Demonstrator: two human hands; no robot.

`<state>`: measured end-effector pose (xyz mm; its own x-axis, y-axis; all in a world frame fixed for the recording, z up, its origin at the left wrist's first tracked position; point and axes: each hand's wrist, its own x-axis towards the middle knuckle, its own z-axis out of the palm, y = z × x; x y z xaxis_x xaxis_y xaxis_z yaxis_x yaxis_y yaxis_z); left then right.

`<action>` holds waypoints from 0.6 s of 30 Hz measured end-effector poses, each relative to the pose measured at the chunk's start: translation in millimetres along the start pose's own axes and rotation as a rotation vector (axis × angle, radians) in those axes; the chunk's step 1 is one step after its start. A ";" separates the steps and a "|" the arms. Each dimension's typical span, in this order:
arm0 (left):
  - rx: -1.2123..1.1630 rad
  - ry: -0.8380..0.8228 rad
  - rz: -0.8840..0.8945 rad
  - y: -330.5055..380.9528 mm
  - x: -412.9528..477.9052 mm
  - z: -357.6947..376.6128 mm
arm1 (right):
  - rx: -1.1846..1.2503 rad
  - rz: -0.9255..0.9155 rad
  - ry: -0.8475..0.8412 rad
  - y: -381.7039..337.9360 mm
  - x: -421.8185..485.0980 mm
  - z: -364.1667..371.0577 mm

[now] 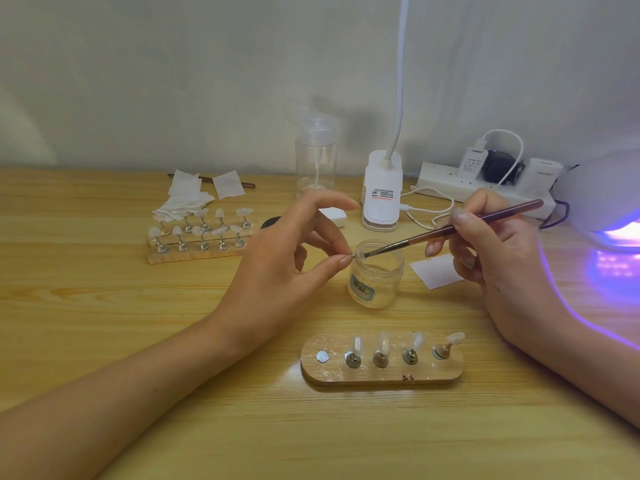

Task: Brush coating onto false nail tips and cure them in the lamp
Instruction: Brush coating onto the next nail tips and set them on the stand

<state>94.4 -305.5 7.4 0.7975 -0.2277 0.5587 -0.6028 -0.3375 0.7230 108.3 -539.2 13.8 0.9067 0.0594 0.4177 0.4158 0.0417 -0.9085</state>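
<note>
Brushing step: the brush (450, 228) has its bristles on a single nail tip (358, 255), held just above the open jar (375, 275) of coating.
Left hand (277, 265): the thumb and forefinger fingers pinch the nail tip at its near end, and the other fingers are spread loosely and hold nothing.
Right hand (502, 258): its fingers are curled round the brush handle like a pen, with the bristle end pointing left.
Near holder (381, 374): a wooden board at the front of the surface. Four tips stand on their pegs and the leftmost magnet spot (322, 356) is bare, which is probably where the held tip belongs.
Far holder (194, 256): about ten tips on pegs in two rows, back left, well apart from the hands.
Curing lamp (602, 188): at the right edge and glowing violet, so it looks switched on. I cannot tell whether anything is inside it.
Progress: coating is under way on one tip. Whether the four beside it are already coated is too fine to see.
Left to do: finish this tip and set it back on its peg, coat any bare ones, then slide the holder under the lamp.
Other items: wipes (183, 199), a clear pump bottle (315, 157) and a power strip (485, 188) along the back.
</note>
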 end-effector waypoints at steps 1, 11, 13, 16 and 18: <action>0.000 0.000 -0.003 0.1 0.0 0.1 | 0.002 0.004 0.011 0.2 0.2 -0.8; 0.011 0.001 -0.003 0.6 0.0 0.0 | 0.020 -0.001 -0.008 -0.1 0.2 2.0; 0.012 0.003 -0.005 0.8 0.0 0.1 | 0.011 0.015 0.017 -0.3 0.5 0.9; 0.007 0.001 -0.007 0.8 -0.1 0.0 | 0.054 -0.021 -0.002 -1.7 -0.3 0.2; 0.008 0.000 -0.006 0.9 -0.1 -0.2 | 0.062 -0.037 -0.033 -2.2 -0.8 1.5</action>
<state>93.7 -305.7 8.1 0.8013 -0.2255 0.5542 -0.5976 -0.3462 0.7232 106.5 -537.9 15.5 0.8874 0.0894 0.4523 0.4430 0.1061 -0.8902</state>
